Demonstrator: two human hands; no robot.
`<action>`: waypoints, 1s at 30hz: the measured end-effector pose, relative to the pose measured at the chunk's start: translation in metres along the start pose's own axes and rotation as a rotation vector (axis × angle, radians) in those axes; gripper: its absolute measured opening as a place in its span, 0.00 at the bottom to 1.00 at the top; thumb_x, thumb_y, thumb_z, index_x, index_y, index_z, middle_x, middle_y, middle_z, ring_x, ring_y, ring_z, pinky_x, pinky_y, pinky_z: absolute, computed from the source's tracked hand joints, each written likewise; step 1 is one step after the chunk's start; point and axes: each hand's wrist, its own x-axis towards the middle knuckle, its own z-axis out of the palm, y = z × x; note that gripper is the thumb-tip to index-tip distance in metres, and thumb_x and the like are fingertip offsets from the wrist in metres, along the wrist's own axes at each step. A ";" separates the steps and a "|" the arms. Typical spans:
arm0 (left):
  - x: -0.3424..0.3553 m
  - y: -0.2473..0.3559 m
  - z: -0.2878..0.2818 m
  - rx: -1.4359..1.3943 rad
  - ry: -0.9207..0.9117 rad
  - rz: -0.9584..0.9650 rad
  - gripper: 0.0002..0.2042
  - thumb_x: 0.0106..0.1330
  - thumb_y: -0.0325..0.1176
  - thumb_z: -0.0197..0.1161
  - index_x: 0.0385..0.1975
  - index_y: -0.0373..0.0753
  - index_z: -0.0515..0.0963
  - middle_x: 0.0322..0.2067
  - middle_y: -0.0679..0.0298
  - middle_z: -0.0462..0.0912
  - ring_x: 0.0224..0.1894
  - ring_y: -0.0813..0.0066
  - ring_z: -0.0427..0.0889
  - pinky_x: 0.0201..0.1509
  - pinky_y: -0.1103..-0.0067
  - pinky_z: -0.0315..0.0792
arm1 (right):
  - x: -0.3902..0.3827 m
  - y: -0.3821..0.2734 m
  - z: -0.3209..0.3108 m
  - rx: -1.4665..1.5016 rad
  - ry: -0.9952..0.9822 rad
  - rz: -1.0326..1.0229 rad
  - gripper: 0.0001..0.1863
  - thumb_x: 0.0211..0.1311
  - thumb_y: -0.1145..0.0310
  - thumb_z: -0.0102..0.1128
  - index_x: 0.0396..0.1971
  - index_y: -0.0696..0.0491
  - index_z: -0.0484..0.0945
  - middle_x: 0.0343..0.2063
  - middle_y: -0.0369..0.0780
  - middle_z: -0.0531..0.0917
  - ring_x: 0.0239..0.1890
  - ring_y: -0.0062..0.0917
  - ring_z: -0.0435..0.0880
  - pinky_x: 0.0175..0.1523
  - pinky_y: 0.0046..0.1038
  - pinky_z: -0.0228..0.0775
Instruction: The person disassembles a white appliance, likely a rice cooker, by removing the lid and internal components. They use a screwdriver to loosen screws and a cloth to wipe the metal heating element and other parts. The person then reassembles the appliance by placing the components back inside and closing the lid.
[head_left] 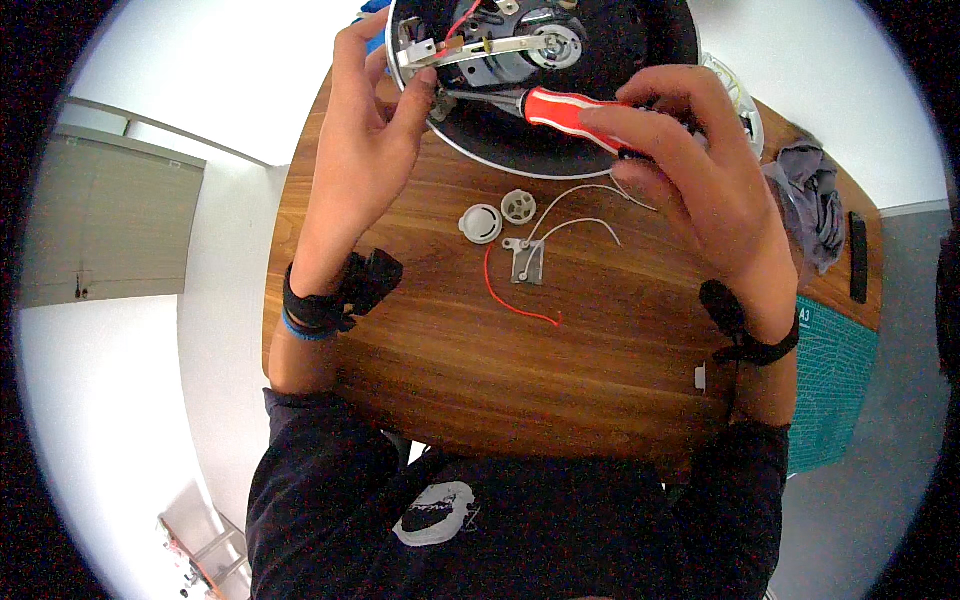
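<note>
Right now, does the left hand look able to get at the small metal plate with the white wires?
Probably yes: the metal plate lies uncovered on the wooden tabletop, below the housing. But the left hand grips the round black housing, so it would likely have to let go first.

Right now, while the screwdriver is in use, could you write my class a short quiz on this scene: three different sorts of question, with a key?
1. Multiple choice: which hand holds the screwdriver?
A) left
B) right
C) both

2. True or false: the green mat lies to the left of the screwdriver.

3. Fill the gap: the wire curving from the left of the metal plate to below it is ____ in colour.

Key
1. B, the right hand.
2. False, it lies to the right.
3. Red.
</note>
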 end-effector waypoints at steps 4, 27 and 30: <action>-0.002 0.001 0.002 -0.009 0.008 0.003 0.27 0.80 0.27 0.58 0.73 0.45 0.55 0.59 0.53 0.81 0.49 0.72 0.87 0.45 0.78 0.86 | 0.003 -0.002 -0.001 -0.047 0.093 -0.004 0.30 0.54 0.83 0.70 0.59 0.48 0.82 0.55 0.44 0.78 0.52 0.36 0.81 0.56 0.34 0.78; -0.001 0.005 0.007 -0.042 0.032 -0.007 0.27 0.80 0.29 0.59 0.74 0.44 0.55 0.59 0.55 0.81 0.47 0.76 0.86 0.42 0.80 0.83 | -0.001 0.009 0.010 -0.205 0.039 -0.026 0.28 0.53 0.76 0.73 0.57 0.44 0.86 0.47 0.41 0.82 0.44 0.34 0.82 0.47 0.33 0.78; -0.002 0.005 0.001 0.051 -0.003 0.009 0.27 0.80 0.29 0.59 0.73 0.44 0.55 0.60 0.54 0.80 0.48 0.74 0.87 0.44 0.78 0.85 | -0.002 -0.001 0.008 -0.296 -0.023 -0.008 0.26 0.53 0.76 0.69 0.55 0.44 0.87 0.44 0.39 0.84 0.43 0.33 0.83 0.46 0.33 0.79</action>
